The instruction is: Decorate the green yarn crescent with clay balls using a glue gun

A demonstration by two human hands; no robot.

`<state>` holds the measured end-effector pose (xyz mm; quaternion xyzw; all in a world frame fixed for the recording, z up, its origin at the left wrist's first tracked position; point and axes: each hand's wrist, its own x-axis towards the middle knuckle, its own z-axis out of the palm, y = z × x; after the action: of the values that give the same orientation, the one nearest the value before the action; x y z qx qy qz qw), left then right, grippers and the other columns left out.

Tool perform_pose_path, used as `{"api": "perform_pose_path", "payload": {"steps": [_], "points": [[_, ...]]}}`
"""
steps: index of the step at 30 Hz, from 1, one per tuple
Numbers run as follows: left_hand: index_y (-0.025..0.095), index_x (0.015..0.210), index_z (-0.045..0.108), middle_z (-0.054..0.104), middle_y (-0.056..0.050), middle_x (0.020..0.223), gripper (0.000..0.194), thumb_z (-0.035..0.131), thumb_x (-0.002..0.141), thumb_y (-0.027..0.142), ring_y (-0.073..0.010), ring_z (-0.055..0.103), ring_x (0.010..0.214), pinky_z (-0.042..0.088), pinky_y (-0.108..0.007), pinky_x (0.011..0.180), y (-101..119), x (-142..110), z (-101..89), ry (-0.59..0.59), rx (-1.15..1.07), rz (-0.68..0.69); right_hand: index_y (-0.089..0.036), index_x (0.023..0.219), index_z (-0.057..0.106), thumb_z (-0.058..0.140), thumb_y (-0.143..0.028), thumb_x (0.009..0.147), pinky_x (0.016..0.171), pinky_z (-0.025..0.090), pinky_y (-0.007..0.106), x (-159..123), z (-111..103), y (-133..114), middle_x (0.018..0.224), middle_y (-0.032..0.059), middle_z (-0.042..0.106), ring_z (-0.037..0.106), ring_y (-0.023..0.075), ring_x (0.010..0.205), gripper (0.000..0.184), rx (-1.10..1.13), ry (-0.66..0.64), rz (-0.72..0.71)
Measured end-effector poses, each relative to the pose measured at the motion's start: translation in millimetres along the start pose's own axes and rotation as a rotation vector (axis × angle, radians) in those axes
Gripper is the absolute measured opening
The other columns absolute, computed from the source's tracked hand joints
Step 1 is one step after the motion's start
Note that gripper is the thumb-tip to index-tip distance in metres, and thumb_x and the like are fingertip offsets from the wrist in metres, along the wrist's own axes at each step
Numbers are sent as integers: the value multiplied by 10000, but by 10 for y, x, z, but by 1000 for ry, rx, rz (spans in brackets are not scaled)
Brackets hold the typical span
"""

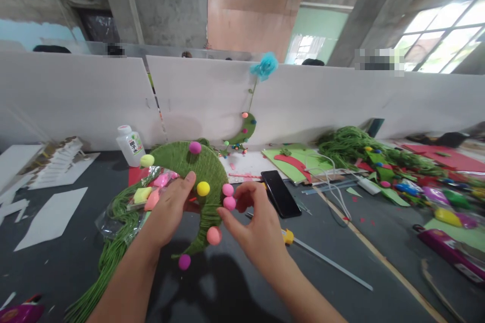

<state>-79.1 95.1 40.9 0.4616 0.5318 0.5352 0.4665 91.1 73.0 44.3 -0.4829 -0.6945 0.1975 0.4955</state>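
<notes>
My left hand (pixel 172 209) grips the inner edge of a green yarn-wrapped crescent (pixel 182 159), its thumb on the front face. Colored balls sit on the crescent: a yellow ball (pixel 203 189), a pale yellow ball (pixel 147 160), a purple ball (pixel 195 148), a coral ball (pixel 214 235) and another purple ball (pixel 184 262). My right hand (pixel 255 217) pinches a pink ball (pixel 229 203) between thumb and fingers at the crescent's outer edge. Touching it from above is a second pink ball (pixel 228 190). Parts of the fingers behind the crescent are hidden.
Green cords (pixel 113 257) lie at left by a white bottle (pixel 131 145). A phone (pixel 280 194) and a translucent stick with a yellow end (pixel 329 262) lie right. Behind stands a smaller crescent (pixel 246 128) with a blue flower (pixel 265 66). A white partition (pixel 310 106) crosses the back.
</notes>
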Motion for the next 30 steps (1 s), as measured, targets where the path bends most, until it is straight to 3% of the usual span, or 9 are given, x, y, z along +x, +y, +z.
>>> {"api": "perform_pose_path", "payload": {"steps": [7, 10, 15, 19, 23, 30], "points": [[193, 815, 651, 690, -38, 807, 502, 595, 686, 675, -278, 618, 938, 515, -352, 747, -34, -119, 75, -5, 42, 22, -246, 875, 446, 624, -182, 735, 634, 448, 285, -53, -3, 103, 776, -27, 543, 536, 147, 657, 235, 46, 22, 101], [182, 844, 646, 700, -47, 866, 496, 589, 709, 656, -279, 623, 936, 520, -346, 731, -34, -180, 147, -10, -36, -20, -242, 870, 458, 605, -171, 742, 665, 460, 295, -86, -45, 130, 783, -23, 552, 556, 156, 696, 208, 118, 37, 139], [154, 1008, 634, 713, -79, 966, 447, 582, 791, 541, -266, 646, 945, 538, -323, 700, 3, -257, 275, -111, -354, -99, -224, 835, 510, 608, -221, 761, 646, 467, 282, -109, -145, 115, 765, -21, 549, 544, 148, 689, 122, 410, 1, 242], [143, 1063, 640, 734, -71, 902, 317, 514, 881, 371, -227, 682, 879, 546, -304, 712, 71, -337, 326, -67, -476, -140, -215, 817, 530, 677, -302, 739, 630, 476, 281, -126, -213, 96, 762, -19, 554, 530, 146, 686, 188, 678, -78, 355], [146, 1076, 645, 742, -62, 881, 295, 477, 910, 322, -202, 696, 839, 552, -286, 718, 90, -395, 315, -45, -511, -174, -208, 828, 561, 706, -292, 732, 636, 473, 267, -162, -263, 88, 751, -24, 581, 534, 129, 659, 193, 837, -139, 422], [134, 1052, 648, 743, -58, 846, 300, 597, 844, 343, -212, 702, 798, 563, -294, 699, -13, -439, 260, -20, -523, -184, -196, 859, 602, 696, -291, 748, 666, 465, 268, -204, -295, 114, 760, -21, 616, 553, 131, 681, 173, 835, -185, 448]]}}
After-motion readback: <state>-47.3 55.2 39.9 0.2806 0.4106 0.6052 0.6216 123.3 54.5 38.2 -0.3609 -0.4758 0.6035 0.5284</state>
